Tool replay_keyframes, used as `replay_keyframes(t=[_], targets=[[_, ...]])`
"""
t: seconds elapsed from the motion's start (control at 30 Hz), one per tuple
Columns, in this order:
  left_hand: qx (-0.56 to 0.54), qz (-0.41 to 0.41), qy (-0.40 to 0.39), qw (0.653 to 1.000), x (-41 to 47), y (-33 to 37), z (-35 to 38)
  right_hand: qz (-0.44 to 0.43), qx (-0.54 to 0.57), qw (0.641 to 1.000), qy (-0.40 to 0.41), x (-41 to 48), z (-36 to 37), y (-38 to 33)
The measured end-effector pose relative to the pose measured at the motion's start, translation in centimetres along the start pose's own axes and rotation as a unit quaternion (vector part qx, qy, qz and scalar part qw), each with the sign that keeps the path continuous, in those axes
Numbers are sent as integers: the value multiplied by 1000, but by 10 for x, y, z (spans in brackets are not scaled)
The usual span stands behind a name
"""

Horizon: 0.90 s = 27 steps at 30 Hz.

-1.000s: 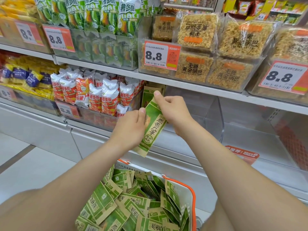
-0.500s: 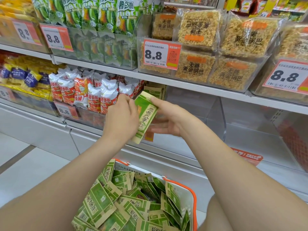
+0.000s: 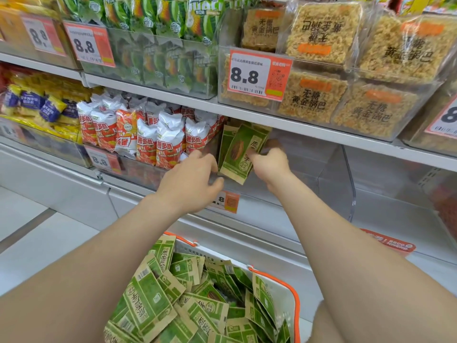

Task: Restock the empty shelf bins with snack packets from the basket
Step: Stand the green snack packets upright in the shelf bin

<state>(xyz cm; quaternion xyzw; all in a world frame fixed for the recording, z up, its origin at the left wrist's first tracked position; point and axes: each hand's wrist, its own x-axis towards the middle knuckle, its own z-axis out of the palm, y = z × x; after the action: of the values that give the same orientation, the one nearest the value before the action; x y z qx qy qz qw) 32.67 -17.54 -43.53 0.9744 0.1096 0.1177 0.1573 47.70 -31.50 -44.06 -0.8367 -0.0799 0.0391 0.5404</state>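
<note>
Both my arms stretched forward, wrists level. Right hand point(image 3: 269, 165) pinches green packet point(image 3: 236, 151), tilted, at left end of clear bin point(image 3: 346, 184); bin open to right. Left hand point(image 3: 190, 180) just beside packet, fingers loosely curled, holding nothing I see. Basket point(image 3: 294, 300) below, heaped with packets point(image 3: 153, 300).

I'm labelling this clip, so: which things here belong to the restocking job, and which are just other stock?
Job: green packet, pinched by the right hand; left hand beside it; clear bin; basket of green packets.

Not the job: red-and-white snack bags; rice cracker packs; green bags above; yellow-and-blue packets; price tags.
</note>
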Motion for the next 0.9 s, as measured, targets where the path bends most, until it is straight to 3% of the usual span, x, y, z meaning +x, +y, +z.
replay_keyframes(t=[0.13, 0.27, 0.67, 0.9], targets=[[9, -3, -15, 1000, 1, -3, -2, -75, -117, 990, -31, 11, 7, 6], [-2, -7, -16, 1000, 2, -5, 0, -83, -192, 978, -22, 21, 23, 12], [-13, 7, -8, 1000, 0, -11, 1, 1, -200, 980, -18, 30, 37, 20], [-20, -12, -28, 999, -5, -11, -3, -23, -257, 964, -64, 19, 16, 17]])
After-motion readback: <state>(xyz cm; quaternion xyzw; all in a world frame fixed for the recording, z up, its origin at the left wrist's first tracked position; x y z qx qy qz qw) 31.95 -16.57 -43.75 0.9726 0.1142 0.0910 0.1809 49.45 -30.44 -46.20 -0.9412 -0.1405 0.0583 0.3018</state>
